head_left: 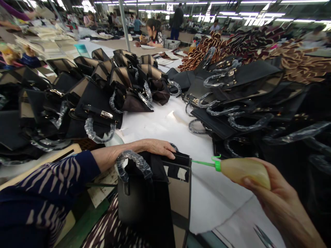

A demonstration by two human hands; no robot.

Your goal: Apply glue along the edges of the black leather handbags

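Note:
A black handbag [144, 206] stands close in front of me, its handle [141, 162] wrapped in clear plastic. My left hand [157, 147] reaches over the top of the bag, closed on its upper edge, with the thumb and part of the fingers hidden. My right hand [280, 193] is wrapped round a yellowish squeeze bottle [241, 170] with a green cap and a long thin nozzle [203, 162]. The nozzle tip is at the bag's upper right edge. Beige lining with white patches [181, 174] shows on the bag's side.
Many black handbags [97, 103] crowd the left, and more lie piled [248, 79] on the right. White paper [152, 120] covers the table between them. A metal pointed tool [263, 236] lies lower right. Brown strips [207, 48] are heaped behind; a person [156, 36] sits farther back.

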